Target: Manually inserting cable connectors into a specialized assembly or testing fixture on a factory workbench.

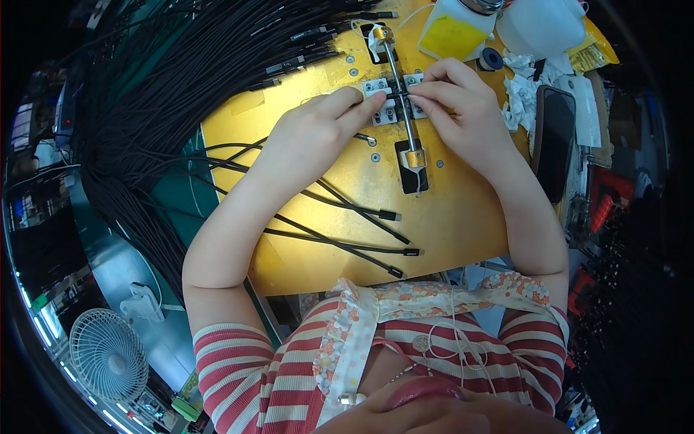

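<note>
A yellow work plate carries a metal jig with white clamp blocks and a steel rod running between two brass ends. My left hand presses its fingertips on the left white block, where a black cable lies across the jig. My right hand pinches the same black cable at the right block, fingers closed on it. Several loose black cables with plug ends lie on the plate below my hands.
A big bundle of black cables fans out at the upper left. A yellow-labelled plastic bottle, crumpled white tissue and a dark phone sit at the upper right. A small white fan stands at the lower left.
</note>
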### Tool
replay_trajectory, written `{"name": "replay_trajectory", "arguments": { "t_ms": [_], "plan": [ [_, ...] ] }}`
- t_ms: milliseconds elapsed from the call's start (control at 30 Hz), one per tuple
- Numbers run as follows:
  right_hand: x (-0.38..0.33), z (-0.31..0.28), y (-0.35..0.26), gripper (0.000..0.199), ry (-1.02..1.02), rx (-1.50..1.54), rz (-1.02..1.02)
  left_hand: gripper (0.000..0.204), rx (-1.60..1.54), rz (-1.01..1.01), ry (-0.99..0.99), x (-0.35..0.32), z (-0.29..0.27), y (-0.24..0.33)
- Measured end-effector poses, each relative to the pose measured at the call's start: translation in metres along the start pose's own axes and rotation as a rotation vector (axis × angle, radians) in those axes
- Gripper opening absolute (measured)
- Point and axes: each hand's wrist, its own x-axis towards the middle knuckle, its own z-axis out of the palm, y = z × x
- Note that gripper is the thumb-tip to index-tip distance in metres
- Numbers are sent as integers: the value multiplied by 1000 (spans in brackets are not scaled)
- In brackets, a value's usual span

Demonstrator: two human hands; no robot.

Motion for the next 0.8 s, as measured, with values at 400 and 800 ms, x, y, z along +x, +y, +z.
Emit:
{"name": "replay_trajectory", "arguments": {
  "t_ms": [400, 800],
  "plan": [
    [-1, -3, -17, 11, -21, -177, -159, 43, -160, -22, 4, 1, -1, -6],
    [1, -22, -22, 14, -154, 215, -145, 43, -60, -36, -56, 1, -12, 4]
  ]
}}
